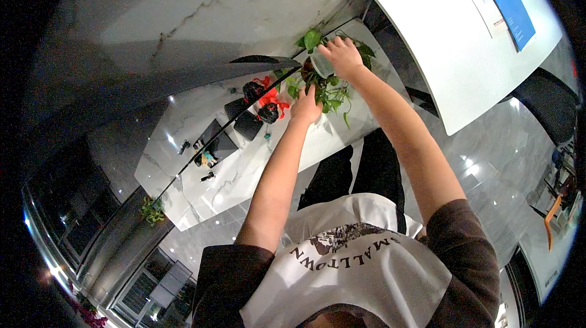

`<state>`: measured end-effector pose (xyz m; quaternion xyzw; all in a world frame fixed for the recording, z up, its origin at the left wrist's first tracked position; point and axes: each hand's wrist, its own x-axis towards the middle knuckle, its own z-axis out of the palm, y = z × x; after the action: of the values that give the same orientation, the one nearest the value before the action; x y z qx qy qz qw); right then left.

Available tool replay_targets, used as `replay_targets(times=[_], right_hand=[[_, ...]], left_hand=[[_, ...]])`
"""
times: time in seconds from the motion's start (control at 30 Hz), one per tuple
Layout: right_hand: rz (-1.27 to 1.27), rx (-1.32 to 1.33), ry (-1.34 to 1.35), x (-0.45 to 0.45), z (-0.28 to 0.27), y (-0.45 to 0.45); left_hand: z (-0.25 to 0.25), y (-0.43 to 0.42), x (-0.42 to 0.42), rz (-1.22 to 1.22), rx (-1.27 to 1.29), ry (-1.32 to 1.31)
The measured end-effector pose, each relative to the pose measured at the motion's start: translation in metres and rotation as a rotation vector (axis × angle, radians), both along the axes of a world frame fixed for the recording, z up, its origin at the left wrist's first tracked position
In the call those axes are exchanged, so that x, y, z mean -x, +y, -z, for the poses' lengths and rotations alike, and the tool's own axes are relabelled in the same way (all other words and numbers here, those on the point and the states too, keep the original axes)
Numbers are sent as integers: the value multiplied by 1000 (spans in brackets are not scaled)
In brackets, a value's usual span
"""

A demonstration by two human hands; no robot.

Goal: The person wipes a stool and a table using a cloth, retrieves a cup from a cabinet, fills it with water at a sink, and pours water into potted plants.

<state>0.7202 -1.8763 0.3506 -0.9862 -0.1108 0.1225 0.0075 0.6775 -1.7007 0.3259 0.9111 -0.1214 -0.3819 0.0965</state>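
A leafy green potted plant (332,93) stands at the far end of the marble-topped surface, its leaves trailing over several sides. My right hand (343,58) grips a clear cup (321,65), tilted among the leaves by the dark pot (307,71). Just below the pot, my left hand (306,107) has its fingers closed at the plant's near side; what they hold is hidden by leaves and too small to name. Left of that hand sit red and black figurines (268,105).
The marble surface (244,166) also bears dark square pads (247,125) and a small figure (206,158). A thin dark panel edge (232,119) crosses above it. To the right, a white table (439,53) carries a blue booklet (503,4); a black chair (545,105) stands beside it.
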Motion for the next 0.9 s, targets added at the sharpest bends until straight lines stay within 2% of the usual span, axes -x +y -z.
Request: replay_targets(times=[0.07, 0.13, 0.17, 0.2, 0.27, 0.33, 0.4, 0.6, 0.83, 0.9], right_hand=[[-27, -6, -47, -1, -4, 2], [-173, 12, -49, -4, -6, 2], [-219, 18, -164, -2, -7, 4], [-216, 18, -161, -3, -7, 4], [-384, -3, -293, -6, -12, 4], [-406, -33, -279, -6, -14, 5], [-530, -72, -259, -10, -13, 4], [-647, -85, -498, -10, -16, 4], [-662, -142, -460, -1, -16, -8], [-308, -164, -314, 11, -16, -16]], left_hand=[[-1, 0, 0, 0, 2, -2], [-5, -1, 0, 2, 4, -3], [-9, -3, -1, 11, -31, 14], [-13, -5, -2, 20, -65, 32], [-7, -4, -3, 37, -57, 22], [-3, -1, -1, 56, -54, 13], [1, 0, -1, 49, -8, -43], [-7, -1, -2, 59, 0, -37], [-7, 0, -3, 20, -7, 9], [-7, 1, -1, 33, 0, -36]])
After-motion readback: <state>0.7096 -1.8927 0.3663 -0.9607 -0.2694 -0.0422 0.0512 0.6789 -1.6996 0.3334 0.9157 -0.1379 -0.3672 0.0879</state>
